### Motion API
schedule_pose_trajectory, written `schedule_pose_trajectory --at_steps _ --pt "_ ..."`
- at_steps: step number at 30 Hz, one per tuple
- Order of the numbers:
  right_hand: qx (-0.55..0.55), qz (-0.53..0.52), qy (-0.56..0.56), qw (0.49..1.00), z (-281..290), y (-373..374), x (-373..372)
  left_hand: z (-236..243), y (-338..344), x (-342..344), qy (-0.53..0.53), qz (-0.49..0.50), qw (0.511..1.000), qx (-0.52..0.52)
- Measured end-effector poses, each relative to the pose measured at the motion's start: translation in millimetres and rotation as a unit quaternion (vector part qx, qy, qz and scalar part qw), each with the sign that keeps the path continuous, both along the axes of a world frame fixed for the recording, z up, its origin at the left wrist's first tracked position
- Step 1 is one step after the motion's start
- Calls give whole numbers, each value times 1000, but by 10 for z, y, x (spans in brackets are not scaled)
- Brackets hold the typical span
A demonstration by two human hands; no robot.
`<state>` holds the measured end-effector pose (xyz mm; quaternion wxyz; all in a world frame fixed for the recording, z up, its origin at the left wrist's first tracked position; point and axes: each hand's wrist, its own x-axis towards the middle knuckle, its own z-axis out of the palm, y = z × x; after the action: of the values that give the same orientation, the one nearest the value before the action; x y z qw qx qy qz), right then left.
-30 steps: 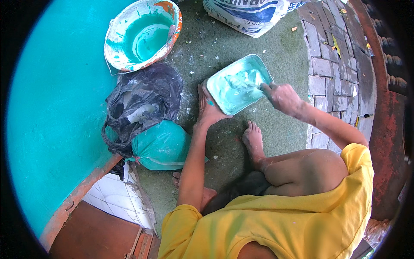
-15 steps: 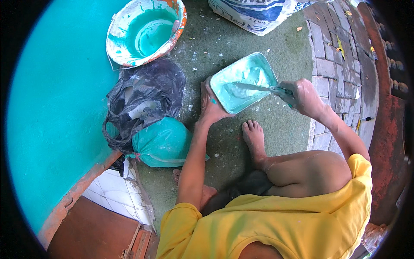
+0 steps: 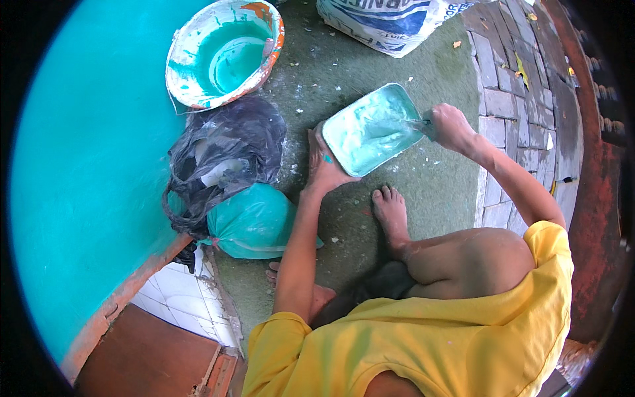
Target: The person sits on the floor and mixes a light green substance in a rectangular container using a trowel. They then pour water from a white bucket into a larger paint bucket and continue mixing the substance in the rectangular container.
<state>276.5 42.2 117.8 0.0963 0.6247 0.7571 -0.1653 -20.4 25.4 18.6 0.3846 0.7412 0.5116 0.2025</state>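
A rectangular container (image 3: 354, 135) of pale mint-green paste is tilted slightly off square in front of me. My left hand (image 3: 326, 162) grips its left end, with a turquoise smear on the back of the hand. My right hand (image 3: 450, 126), closed on the handle of a flat tool like a putty knife (image 3: 418, 126), is at the container's right edge, with the blade down in the paste. A white-and-orange bucket (image 3: 188, 56) streaked with turquoise paint stands beyond and to the left.
A crumpled black bag (image 3: 228, 142) and a turquoise tied bag (image 3: 248, 221) lie beside my left arm, against a turquoise wall (image 3: 92, 172). A white printed sack (image 3: 390, 23) lies on the concrete floor (image 3: 430, 198) at the top, with grey pavers (image 3: 503, 132) at the right.
My right hand has moved the tool out to the right, then slightly up and back leftward, redistributing the paste. My left hand stays on the container, which has shifted slightly right in view.
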Motion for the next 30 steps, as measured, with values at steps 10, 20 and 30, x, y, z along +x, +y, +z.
schedule_pose_trajectory --at_steps 10,20,30 --pt "82 111 -29 990 900 -129 -241 -30 45 14 -13 5 997 -76" --pt "52 152 -87 983 339 149 182 228 132 92 -26 -16 999 26" --pt "-64 84 51 993 371 52 381 133 93 82 22 -9 999 32"
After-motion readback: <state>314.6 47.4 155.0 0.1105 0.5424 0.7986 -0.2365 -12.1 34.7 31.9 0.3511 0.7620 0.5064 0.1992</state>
